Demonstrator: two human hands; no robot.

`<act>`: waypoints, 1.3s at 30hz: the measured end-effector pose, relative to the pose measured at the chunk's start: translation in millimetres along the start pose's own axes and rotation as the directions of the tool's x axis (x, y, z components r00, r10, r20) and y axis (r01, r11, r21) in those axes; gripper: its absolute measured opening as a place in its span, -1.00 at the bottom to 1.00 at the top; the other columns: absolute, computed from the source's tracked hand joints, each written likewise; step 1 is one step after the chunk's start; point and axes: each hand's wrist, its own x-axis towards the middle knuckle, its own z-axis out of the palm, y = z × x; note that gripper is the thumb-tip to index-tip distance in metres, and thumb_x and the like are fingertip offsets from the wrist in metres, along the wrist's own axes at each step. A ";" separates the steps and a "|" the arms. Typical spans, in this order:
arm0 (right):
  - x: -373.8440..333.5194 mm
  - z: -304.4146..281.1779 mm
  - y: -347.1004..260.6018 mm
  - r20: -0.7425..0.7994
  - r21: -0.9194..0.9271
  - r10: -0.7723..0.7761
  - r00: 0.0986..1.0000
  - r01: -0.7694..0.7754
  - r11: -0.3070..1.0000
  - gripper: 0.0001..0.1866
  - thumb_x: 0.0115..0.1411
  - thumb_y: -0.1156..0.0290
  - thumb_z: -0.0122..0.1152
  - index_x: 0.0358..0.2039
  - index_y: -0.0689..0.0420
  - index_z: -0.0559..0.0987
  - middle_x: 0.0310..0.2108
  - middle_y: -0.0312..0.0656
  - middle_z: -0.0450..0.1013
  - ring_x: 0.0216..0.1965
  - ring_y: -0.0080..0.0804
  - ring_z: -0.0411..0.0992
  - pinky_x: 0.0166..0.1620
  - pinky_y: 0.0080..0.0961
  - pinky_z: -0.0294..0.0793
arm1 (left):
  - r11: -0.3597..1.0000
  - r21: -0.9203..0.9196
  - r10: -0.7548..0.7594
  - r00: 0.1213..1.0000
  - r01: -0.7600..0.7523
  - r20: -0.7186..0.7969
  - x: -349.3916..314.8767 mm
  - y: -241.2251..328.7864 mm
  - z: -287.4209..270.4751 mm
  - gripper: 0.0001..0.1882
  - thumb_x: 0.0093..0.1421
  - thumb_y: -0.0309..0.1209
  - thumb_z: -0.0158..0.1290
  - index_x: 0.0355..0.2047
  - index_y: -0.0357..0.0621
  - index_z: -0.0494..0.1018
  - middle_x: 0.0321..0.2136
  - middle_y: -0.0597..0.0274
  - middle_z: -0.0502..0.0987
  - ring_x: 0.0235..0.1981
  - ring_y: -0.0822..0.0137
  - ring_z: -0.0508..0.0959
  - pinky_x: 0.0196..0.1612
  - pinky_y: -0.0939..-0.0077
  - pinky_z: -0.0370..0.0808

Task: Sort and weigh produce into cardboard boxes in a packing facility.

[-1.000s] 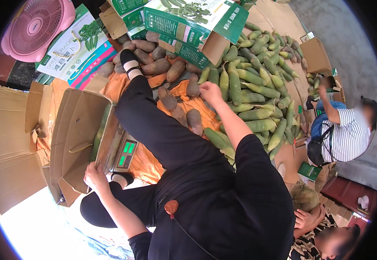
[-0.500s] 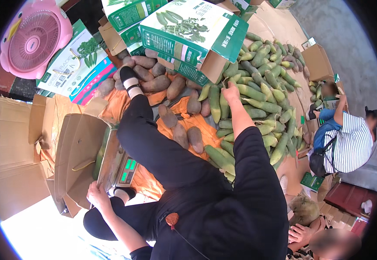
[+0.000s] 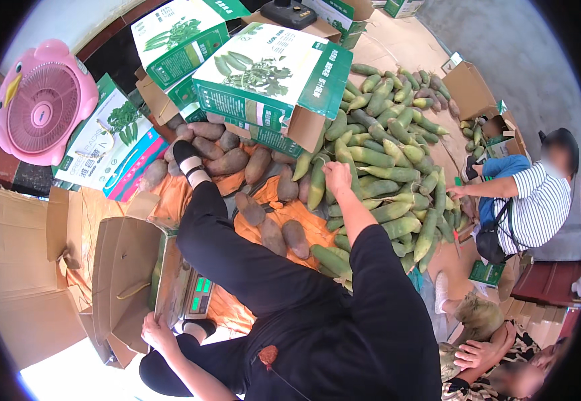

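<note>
My right hand (image 3: 336, 179) reaches out over a big pile of green, tapered vegetable shoots (image 3: 397, 167) and rests on top of it with curled fingers. Whether it grips a shoot cannot be made out. My left hand (image 3: 157, 331) holds the near edge of an open brown cardboard box (image 3: 127, 267), which stands on a weighing scale with a green display (image 3: 200, 294). My legs in black trousers stretch between the two, one foot (image 3: 187, 159) among brown tubers (image 3: 230, 160) lying on an orange cloth (image 3: 294, 215).
Green and white printed cartons (image 3: 270, 73) are stacked behind the tubers. A pink fan (image 3: 43, 100) stands far left. A person in a striped shirt (image 3: 538, 200) sits at the right of the pile. Another person (image 3: 498, 354) crouches at lower right. Flattened cardboard (image 3: 10, 267) lies at left.
My right hand has come down onto the green shoots. My left hand stays at the cardboard box. The view has tilted, so the cartons and fan sit lower in the picture.
</note>
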 end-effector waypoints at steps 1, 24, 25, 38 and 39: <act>-6.0 1.2 8.7 -0.038 0.035 -0.081 0.996 0.082 0.996 -0.81 0.15 0.22 0.11 -0.33 -0.01 0.61 -0.22 -0.16 0.50 -0.06 -0.11 0.34 -0.02 -0.21 0.39 | 1.000 0.003 0.014 1.000 -0.014 -0.007 1.5 0.9 1.3 -0.87 -0.07 -0.54 0.09 -0.45 -0.27 0.44 -0.50 0.05 0.49 -0.39 0.01 0.51 -0.31 0.17 0.38; -125.4 -156.1 -168.1 0.010 0.979 -0.424 0.906 0.077 0.188 -0.75 0.35 0.25 -0.08 -0.29 0.16 0.46 -0.27 -0.27 0.42 -0.07 -0.41 0.37 0.02 -0.38 0.27 | 0.995 0.081 -0.063 0.998 0.065 -0.025 -2.5 13.1 -11.2 -0.91 -0.04 -0.42 0.10 -0.45 -0.02 0.51 -0.48 0.21 0.51 -0.33 0.17 0.52 -0.17 0.20 0.35; -135.4 -165.7 -190.5 -0.001 0.990 -0.502 0.865 0.071 0.120 -0.75 0.35 0.27 -0.10 -0.27 0.18 0.45 -0.27 -0.25 0.40 -0.03 -0.37 0.36 0.06 -0.34 0.26 | 0.995 0.071 -0.067 0.997 0.069 -0.026 -4.3 12.2 -12.7 -0.91 -0.04 -0.43 0.11 -0.45 -0.03 0.51 -0.49 0.21 0.51 -0.33 0.17 0.52 -0.17 0.20 0.34; -292.1 -49.8 -404.0 -0.185 0.979 -0.863 0.470 0.161 -0.123 -0.82 0.24 0.41 -0.01 -0.41 0.21 0.53 -0.37 -0.23 0.46 -0.32 -0.50 0.41 -0.16 -0.53 0.32 | 0.992 0.128 -0.020 1.000 0.022 -0.018 3.1 12.4 -2.3 -0.91 -0.05 -0.40 0.12 -0.47 0.00 0.52 -0.48 0.24 0.52 -0.35 0.19 0.53 -0.21 0.24 0.38; -306.3 -39.8 -408.8 0.186 0.954 -0.849 0.495 -0.297 0.036 -0.84 0.22 0.42 0.02 -0.37 0.23 0.52 -0.39 -0.22 0.47 -0.34 -0.53 0.40 -0.16 -0.56 0.32 | 0.989 0.145 -0.044 0.999 0.039 0.028 3.5 4.9 5.0 -0.91 -0.06 -0.38 0.12 -0.47 0.00 0.51 -0.48 0.24 0.52 -0.35 0.18 0.53 -0.22 0.24 0.38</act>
